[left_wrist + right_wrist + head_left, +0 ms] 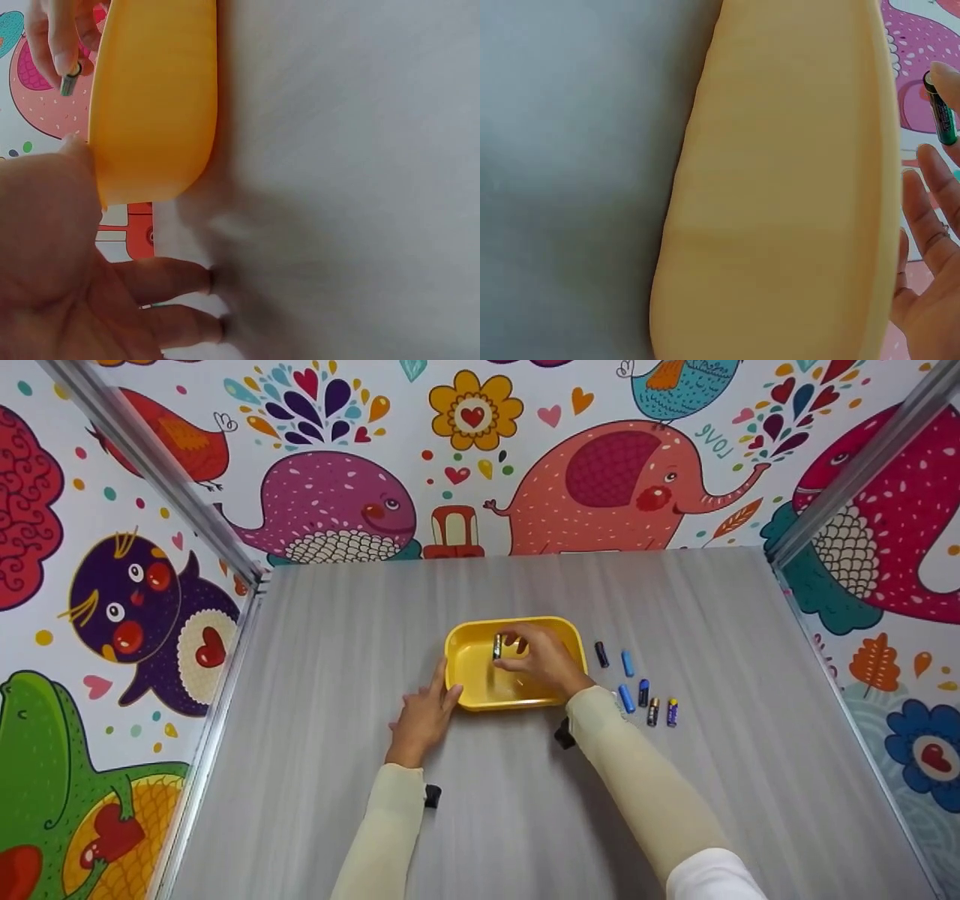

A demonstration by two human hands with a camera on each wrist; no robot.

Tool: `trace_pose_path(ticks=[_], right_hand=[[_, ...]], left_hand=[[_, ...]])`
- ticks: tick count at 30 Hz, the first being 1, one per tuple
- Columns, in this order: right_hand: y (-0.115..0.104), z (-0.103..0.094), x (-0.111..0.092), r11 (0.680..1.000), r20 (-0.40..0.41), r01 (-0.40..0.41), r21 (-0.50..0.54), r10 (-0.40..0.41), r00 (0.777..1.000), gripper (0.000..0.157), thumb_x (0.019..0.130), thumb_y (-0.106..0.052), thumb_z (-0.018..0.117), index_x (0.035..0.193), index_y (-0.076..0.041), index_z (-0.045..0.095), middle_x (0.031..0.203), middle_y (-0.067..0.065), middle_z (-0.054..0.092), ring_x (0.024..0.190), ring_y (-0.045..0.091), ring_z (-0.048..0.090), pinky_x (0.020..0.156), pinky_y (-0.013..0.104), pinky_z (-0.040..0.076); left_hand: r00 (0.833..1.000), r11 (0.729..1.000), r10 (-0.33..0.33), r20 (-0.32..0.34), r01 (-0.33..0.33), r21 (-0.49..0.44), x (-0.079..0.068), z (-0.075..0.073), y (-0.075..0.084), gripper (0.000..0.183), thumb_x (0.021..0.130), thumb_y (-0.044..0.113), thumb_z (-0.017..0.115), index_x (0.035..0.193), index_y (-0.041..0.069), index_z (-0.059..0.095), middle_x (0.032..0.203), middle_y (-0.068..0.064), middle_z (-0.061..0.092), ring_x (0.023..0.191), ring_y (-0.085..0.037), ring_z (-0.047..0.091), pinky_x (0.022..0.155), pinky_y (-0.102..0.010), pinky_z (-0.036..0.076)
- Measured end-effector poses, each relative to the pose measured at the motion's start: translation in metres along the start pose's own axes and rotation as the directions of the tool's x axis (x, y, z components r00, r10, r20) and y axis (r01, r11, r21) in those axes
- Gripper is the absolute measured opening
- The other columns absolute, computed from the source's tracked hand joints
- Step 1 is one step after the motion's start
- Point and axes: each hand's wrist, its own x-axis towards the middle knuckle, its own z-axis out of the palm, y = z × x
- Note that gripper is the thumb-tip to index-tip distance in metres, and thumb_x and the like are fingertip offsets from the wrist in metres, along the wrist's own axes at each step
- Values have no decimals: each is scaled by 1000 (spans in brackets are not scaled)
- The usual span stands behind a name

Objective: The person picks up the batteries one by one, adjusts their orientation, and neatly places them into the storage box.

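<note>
A yellow plastic tub (517, 706) stands on the table. Above its inside, my right hand (544, 656) pinches a small cylindrical battery (496, 647) between thumb and fingertips. In the right wrist view this battery (940, 112) looks dark and green, and the tub's outer wall (780, 150) fills the middle. At the tub's left end rests my left hand (424, 720), its thumb at the rim and its index finger along the outside. The left wrist view has that hand (52, 225) with two fairly straight fingers reaching down to the tabletop.
Right of the tub lie several loose batteries: a black one (601, 654), light blue ones (628, 663), a black-and-copper one (652, 712) and a purple-and-yellow one (672, 712). Cartoon-printed walls (465, 457) and metal rails (217, 697) border the grey table (337, 660).
</note>
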Motion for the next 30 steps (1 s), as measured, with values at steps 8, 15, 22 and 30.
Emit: trace_pose_path(ticks=[8,15,22,30], right_hand=[[-1,18,12,998,39,-37,49,35,999,49,84,-35,85,128,-20,70,109,-8,70,102,18,63,93,36,57],[-2,37,16,997,60,-63,38,61,996,47,85,-36,85,126,-19,70,113,-4,71,106,20,65,97,38,56],[-5,52,18,998,75,-56,12,55,996,46,84,-38,85,124,-20,69,111,0,72,101,18,65,93,35,57],[-4,61,22,998,93,-42,-51,46,995,44,83,-42,85,119,-20,71,108,-2,71,97,16,64,91,35,57]], left_hand=[[1000,1000,-1,15,1,11,2,0,0,71,100,74,26,162,48,3,157,-26,43,146,-58,31,98,-89,27],[1000,1000,-3,14,3,15,2,0,2,70,102,72,27,162,48,2,157,-25,44,146,-58,32,98,-89,26],[1000,1000,-1,14,0,11,2,-1,2,70,102,70,29,162,48,2,156,-26,45,145,-59,32,97,-90,26],[1000,1000,4,7,-4,-8,2,-2,1,70,102,70,32,162,48,5,156,-26,44,145,-60,31,97,-90,24]])
